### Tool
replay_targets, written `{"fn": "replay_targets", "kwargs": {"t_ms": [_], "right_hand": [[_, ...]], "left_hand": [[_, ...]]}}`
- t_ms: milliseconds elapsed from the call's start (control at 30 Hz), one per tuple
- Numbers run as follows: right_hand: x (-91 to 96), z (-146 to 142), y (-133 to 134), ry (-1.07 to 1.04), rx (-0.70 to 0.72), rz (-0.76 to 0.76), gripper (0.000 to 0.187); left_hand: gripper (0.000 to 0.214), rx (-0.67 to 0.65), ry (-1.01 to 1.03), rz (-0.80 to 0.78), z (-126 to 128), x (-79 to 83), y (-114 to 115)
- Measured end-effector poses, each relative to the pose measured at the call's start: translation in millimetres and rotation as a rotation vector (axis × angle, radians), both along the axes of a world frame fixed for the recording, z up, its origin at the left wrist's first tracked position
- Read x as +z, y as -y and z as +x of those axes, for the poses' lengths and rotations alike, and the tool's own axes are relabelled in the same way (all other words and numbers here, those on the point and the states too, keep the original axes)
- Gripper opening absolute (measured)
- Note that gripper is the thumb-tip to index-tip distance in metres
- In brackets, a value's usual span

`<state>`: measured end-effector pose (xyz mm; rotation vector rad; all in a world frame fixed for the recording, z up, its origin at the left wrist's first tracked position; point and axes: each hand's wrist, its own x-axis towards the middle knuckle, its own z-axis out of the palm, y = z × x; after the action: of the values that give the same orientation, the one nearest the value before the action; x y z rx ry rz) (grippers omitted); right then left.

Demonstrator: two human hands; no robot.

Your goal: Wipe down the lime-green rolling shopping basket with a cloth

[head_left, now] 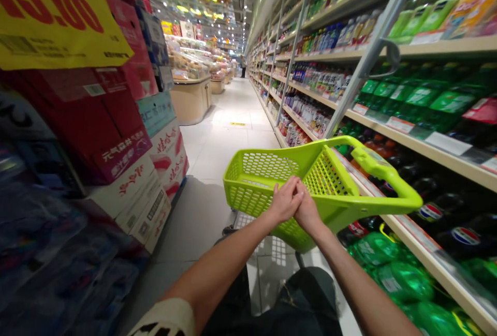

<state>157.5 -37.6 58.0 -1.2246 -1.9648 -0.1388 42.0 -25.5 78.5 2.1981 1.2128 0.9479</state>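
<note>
A lime-green plastic shopping cart (256, 191) with an empty basket stands in the aisle in front of me, its handle (388, 175) swung out to the right. My left hand (284, 202) and my right hand (307, 212) sit side by side on the near rim of the basket, touching each other. Both hands' fingers curl over the rim and press together at the top. Both forearms reach in from the bottom of the view.
Shelves (407, 139) of bottled drinks run along the right, close to the cart. Stacked red and white cartons (132, 160) and a yellow price sign (54, 15) stand on the left. The tiled aisle (229, 134) leads ahead to display counters (192, 98) and a distant person (243, 66).
</note>
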Motion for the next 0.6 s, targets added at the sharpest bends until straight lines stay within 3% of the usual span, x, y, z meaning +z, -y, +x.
{"fn": "replay_targets", "kwargs": {"t_ms": [133, 333, 400, 467, 600], "right_hand": [[12.1, 17, 4, -0.006, -0.045, -0.015, 0.045], [14.2, 44, 12, 0.239, -0.237, 0.02, 0.054], [9.6, 41, 12, 0.317, -0.255, 0.025, 0.053], [5.8, 39, 12, 0.343, -0.268, 0.043, 0.054], [2.1, 35, 13, 0.337, -0.293, 0.084, 0.051]], "left_hand": [[0.051, -0.078, -0.063, -0.007, 16, -2.2, -6], [0.026, -0.05, -0.198, 0.19, 18, -20.7, -10], [0.027, -0.042, -0.183, 0.229, 2, -28.1, -13], [0.029, 0.005, -0.18, 0.244, -29, -36.9, -20], [0.034, 0.316, -0.161, 0.237, -106, -55.3, -37]]}}
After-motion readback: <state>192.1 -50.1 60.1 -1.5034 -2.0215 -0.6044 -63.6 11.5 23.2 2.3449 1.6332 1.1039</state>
